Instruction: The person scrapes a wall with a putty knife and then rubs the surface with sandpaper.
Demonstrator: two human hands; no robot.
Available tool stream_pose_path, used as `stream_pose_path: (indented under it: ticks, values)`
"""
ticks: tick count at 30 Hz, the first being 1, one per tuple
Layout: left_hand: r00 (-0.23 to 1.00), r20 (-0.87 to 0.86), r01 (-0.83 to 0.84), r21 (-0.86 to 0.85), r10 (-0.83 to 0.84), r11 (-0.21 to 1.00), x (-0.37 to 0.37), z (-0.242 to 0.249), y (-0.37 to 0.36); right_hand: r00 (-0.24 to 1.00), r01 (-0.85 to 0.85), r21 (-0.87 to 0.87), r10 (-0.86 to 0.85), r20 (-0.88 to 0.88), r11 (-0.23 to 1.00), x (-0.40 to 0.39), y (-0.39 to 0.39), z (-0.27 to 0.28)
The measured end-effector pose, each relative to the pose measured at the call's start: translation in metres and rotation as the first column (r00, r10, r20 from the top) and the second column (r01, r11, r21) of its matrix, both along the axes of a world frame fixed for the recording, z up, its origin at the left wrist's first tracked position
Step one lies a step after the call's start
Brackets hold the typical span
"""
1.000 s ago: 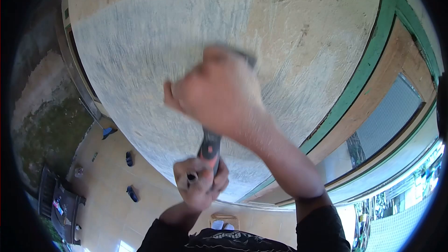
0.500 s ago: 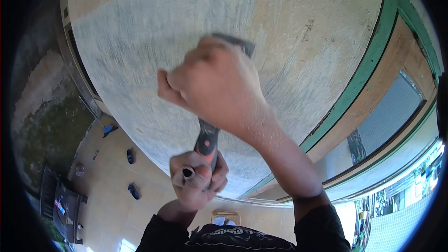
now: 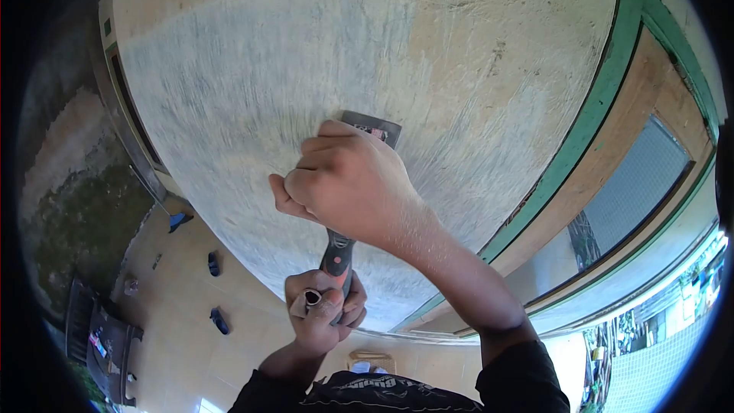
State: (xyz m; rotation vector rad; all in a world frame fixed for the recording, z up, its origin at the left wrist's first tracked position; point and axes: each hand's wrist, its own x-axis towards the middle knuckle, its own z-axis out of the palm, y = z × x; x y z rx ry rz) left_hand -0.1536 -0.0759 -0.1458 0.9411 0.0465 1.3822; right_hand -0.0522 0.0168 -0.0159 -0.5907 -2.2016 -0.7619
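Observation:
A long-handled scraper (image 3: 336,260) with a black and red handle and a wide dark blade (image 3: 390,131) lies against the pale, scratched wall (image 3: 252,69). My right hand (image 3: 348,183) is closed round its upper part just below the blade, hiding that stretch of the handle. Pale dust coats the right wrist. Lower down, my left hand (image 3: 325,310) wraps the handle's end, and a ring (image 3: 312,297) with a dark stone shows on one finger. Whitish-grey streaks cover much of the wall, while its upper part is beige.
On the right, a green frame (image 3: 566,160) borders a wooden window or door panel (image 3: 612,183). Slippers (image 3: 219,320) and a blue-headed broom (image 3: 180,220) are on the tiled floor (image 3: 172,291) to the left. A dark bench (image 3: 103,340) stands at the lower left.
The scraper blade and my right hand have moved down the wall. My left hand has shifted slightly down and to the right, still gripping the handle.

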Motion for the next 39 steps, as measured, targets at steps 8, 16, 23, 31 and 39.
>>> stream_pose_path:
  ticks: [8,16,23,31,39]
  values:
    - [0.990,-0.071,-0.112,0.089,0.119,0.990,-0.004,0.032,0.001,0.999,-0.014,-0.018,0.015,0.029,1.000,-0.011,-0.006,0.023]
    - [0.994,0.001,-0.108,0.077,0.109,0.991,-0.012,0.046,0.028,0.991,0.087,-0.153,-0.070,0.110,0.984,-0.015,-0.004,0.050]
    - [0.998,-0.008,-0.056,0.084,0.057,0.995,-0.005,0.032,0.005,0.998,-0.023,0.054,0.020,0.060,0.998,-0.009,-0.003,0.025]
    - [0.998,-0.049,0.033,0.102,-0.029,0.994,-0.003,0.018,0.005,0.989,0.063,-0.115,-0.046,0.140,0.991,0.001,-0.009,0.016]
    - [0.999,-0.052,0.010,0.056,-0.007,0.998,0.002,0.026,0.006,0.998,0.054,-0.081,-0.050,0.047,0.995,0.002,-0.014,0.023]
